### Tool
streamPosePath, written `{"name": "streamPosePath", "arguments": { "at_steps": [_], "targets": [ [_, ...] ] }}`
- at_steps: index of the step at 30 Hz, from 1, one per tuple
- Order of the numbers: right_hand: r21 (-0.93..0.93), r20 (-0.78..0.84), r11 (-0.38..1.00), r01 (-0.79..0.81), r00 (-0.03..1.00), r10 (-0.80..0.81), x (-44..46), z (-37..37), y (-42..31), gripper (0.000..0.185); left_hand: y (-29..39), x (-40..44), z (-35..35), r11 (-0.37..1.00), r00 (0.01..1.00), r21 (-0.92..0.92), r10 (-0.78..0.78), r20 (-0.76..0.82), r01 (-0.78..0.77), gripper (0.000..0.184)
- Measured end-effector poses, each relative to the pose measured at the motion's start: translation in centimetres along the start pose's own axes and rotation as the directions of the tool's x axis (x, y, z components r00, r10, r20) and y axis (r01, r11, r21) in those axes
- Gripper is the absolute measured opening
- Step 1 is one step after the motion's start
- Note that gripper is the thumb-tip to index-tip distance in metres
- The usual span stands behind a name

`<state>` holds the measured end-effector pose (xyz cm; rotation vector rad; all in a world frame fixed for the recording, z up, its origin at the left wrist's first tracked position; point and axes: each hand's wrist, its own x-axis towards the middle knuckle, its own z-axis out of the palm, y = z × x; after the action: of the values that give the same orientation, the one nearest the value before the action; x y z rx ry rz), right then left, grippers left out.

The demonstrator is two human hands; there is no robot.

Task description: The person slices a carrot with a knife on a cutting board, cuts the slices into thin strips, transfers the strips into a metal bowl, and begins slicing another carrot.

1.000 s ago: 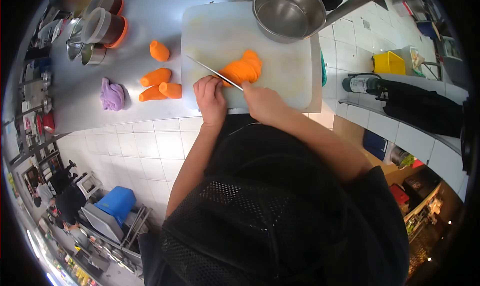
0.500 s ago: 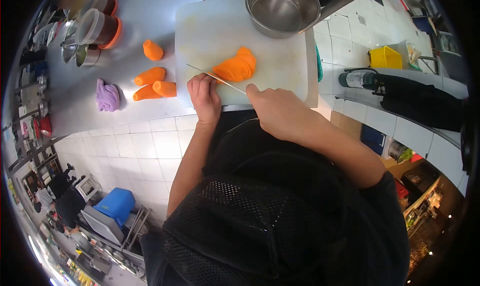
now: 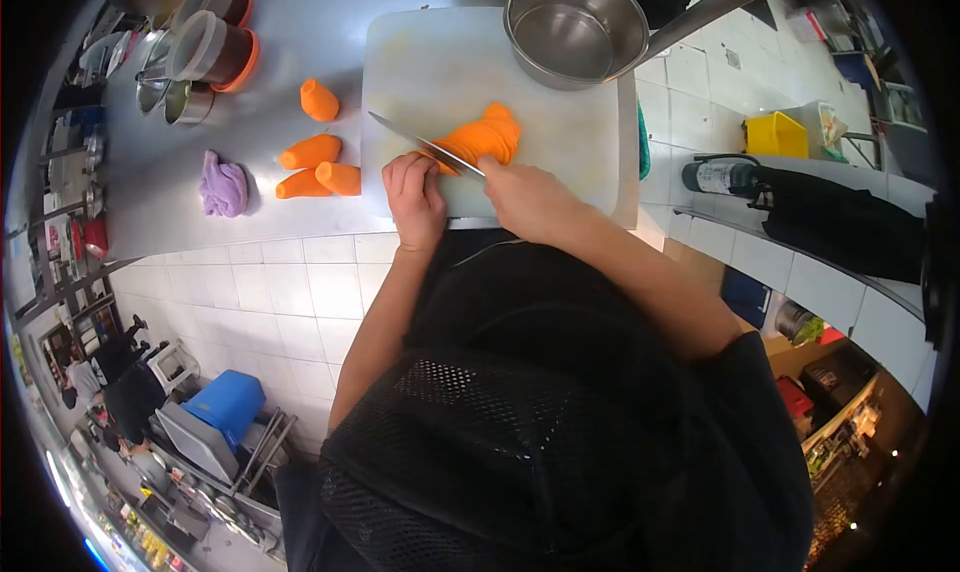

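Note:
On the white cutting board [image 3: 440,57], a pile of thin orange carrot slices [image 3: 490,134] fans out beyond the knife. My right hand [image 3: 535,200] grips the handle of a kitchen knife [image 3: 415,140], its blade slanting up and left across the near side of the slices. Against that blade, at the board's near edge, my left hand [image 3: 415,200] has its fingers curled over the uncut end of the carrot, which they mostly hide. Several peeled carrot pieces [image 3: 310,152] lie on the steel counter to the left of the board.
A steel saucepan [image 3: 575,32] rests over the board's far right corner, its handle reaching right. A crumpled purple cloth [image 3: 222,185] lies left on the counter [image 3: 270,32]. Farther back stand tubs of dark sauce [image 3: 215,52]. People [image 3: 130,392] are in the lower left background.
The knife has lifted and turned, so more of the blade's flat side shows. My right hand has shifted slightly with it. My left hand stays beside the carrot; the whole view has moved a little.

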<state>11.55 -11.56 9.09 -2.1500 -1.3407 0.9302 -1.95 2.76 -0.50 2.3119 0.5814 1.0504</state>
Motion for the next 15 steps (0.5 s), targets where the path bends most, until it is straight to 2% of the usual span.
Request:
{"name": "streamPosePath", "arguments": {
  "at_steps": [6,13,15],
  "targets": [
    [-0.107,0.084,0.994,0.023,0.996,-0.014,-3.7,-4.5,-3.7,0.023,0.1,-0.3,0.0,1.0,1.0,0.018,-0.019,0.016,0.019,0.021],
    [-0.089,0.178,0.995,-0.053,0.982,0.068,-3.9,-4.4,-4.3,0.024,0.0,-0.3,-0.1,0.999,0.999,0.037,-0.039,0.017,0.039,0.021],
    [-0.032,0.08,0.999,-0.03,0.996,0.033,-2.2,-1.8,-2.9,0.021,0.1,-0.4,-0.1,0.998,0.999,0.039,-0.042,0.012,0.042,0.021]
  ]
}}
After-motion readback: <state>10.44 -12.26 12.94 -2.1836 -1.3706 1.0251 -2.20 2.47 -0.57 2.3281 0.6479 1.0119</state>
